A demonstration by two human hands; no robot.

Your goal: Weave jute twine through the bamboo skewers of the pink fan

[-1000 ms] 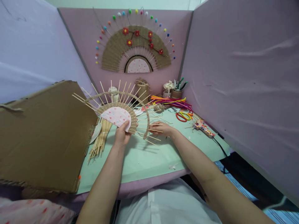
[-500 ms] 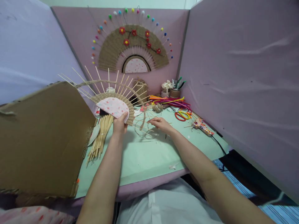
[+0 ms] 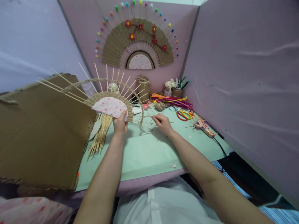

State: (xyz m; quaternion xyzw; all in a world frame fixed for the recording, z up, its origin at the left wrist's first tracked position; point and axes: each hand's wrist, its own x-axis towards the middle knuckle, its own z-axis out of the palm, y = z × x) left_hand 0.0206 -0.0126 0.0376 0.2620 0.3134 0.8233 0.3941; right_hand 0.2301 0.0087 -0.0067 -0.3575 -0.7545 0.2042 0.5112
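My left hand (image 3: 120,125) grips the lower edge of a half-round fan frame, its thumb on the white panel with pink spots (image 3: 111,107). A band of woven twine (image 3: 93,99) surrounds the panel, and thin bamboo sticks (image 3: 106,74) spread outward from it. Farther out, a braided twine arc (image 3: 100,80) crosses the sticks. To the right of the fan, my right hand (image 3: 163,123) is closed in a pinch on thin twine near the stick ends. Loose twine loops (image 3: 146,132) hang or lie under the fan's right side; which, I cannot tell.
A finished fan with red flowers (image 3: 140,34) hangs on the back wall. Cardboard (image 3: 44,133) stands left, beside a bundle of sticks (image 3: 101,133). Rightward lie colourful pipe cleaners (image 3: 173,100), a twine ball (image 3: 160,106), scissors (image 3: 183,115) and a corded glue gun (image 3: 205,127).
The fan has turned a little, its left sticks reaching farther left. My right hand has drawn slightly away from the fan's right edge. The camera view has shifted a little.
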